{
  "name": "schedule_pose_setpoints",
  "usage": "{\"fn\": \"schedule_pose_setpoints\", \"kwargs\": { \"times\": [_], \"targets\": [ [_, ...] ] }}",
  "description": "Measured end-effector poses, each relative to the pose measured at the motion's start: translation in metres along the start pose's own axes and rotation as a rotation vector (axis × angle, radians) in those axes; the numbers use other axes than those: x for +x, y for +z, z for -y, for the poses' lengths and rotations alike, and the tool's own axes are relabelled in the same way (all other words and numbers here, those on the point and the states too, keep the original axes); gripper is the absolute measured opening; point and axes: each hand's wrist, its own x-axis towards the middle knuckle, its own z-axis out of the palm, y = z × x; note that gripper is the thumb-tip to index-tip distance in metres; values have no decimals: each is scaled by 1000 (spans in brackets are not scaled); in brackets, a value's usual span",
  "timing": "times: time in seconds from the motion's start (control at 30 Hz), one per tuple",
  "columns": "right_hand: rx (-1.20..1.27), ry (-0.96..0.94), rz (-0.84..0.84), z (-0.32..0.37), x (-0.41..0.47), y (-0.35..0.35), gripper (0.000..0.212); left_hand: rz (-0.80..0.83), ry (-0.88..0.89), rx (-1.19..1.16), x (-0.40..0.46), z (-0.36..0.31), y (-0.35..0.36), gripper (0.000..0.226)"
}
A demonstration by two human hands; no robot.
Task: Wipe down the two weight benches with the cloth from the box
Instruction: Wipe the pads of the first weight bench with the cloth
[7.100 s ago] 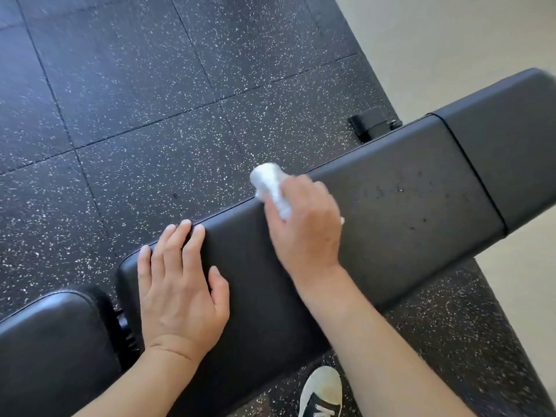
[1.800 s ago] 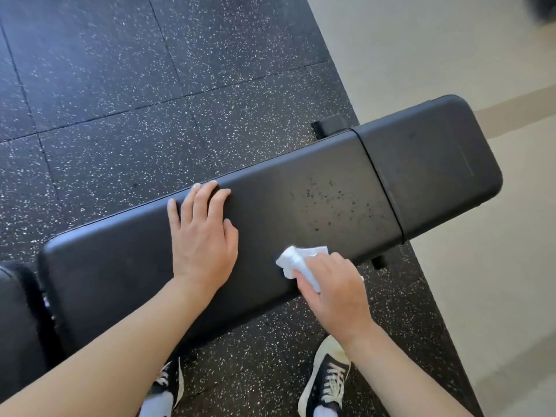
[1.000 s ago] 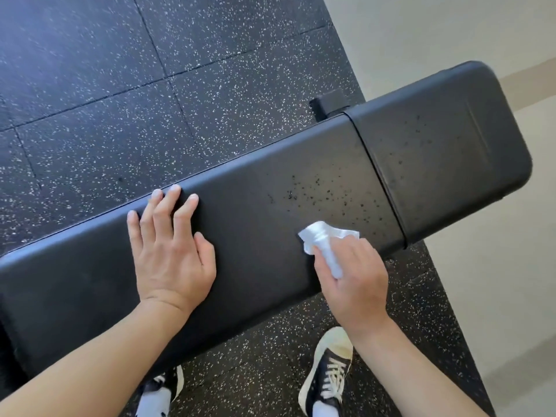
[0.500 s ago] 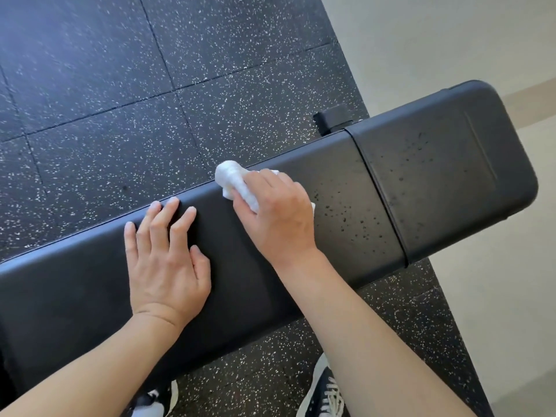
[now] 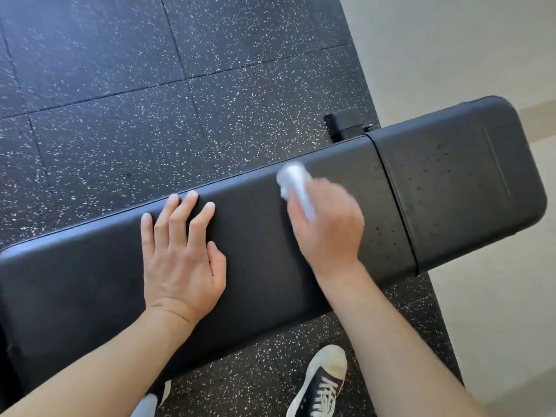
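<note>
A long black padded weight bench runs across the view from lower left to upper right, with a shorter seat pad at its right end. My left hand lies flat on the long pad, fingers spread toward the far edge. My right hand grips a bunched white cloth and presses it onto the pad near the far edge, left of the seam. Hand and cloth are motion-blurred. Dark specks dot the pad near the seam and on the seat pad.
Black speckled rubber floor tiles lie beyond and under the bench. A pale floor begins at the right. A black bench foot sticks out behind the seam. My dark sneaker stands below the bench.
My right hand has slid the cloth rightward along the far edge of the pad toward the seam. Before that it swept from the near edge to the far edge. My left hand stays planted.
</note>
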Motion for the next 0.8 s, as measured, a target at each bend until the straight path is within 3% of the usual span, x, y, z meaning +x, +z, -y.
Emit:
{"fn": "schedule_pose_setpoints", "kwargs": {
  "times": [0.07, 0.17, 0.23, 0.37, 0.47, 0.53, 0.57, 0.67, 0.8],
  "targets": [
    [-26, 61, 13, 14, 56, 20, 22, 2, -2, -8, 0, -1, -1, 58],
    [-82, 68, 167, 37, 98, 40, 26, -3, -2, -5, 0, -1, -2, 58],
    [-96, 34, 199, 58, 87, 45, 25, -4, -1, -7, 0, -1, -2, 58],
    [167, -151, 195, 98, 7, 26, 15, 7, -13, -28, 1, -1, -1, 53],
    [73, -330, 133, 47, 4, 6, 7, 12, -10, -20, 0, 0, -1, 57],
    [-108, -212, 52, -10, 28, -6, 4, 13, 3, -13, 1, -2, -1, 58],
    [-159, -72, 44, -34, 45, -10, 13, 14, 0, -9, 1, -2, -2, 58],
    [-137, 185, 39, -46, 70, -13, 27, 23, -4, -9, 1, -2, -2, 58],
    [-30, -58, 152, 57, 53, 26, 21, 36, -14, -8, 2, -4, -5, 58]
  ]
}}
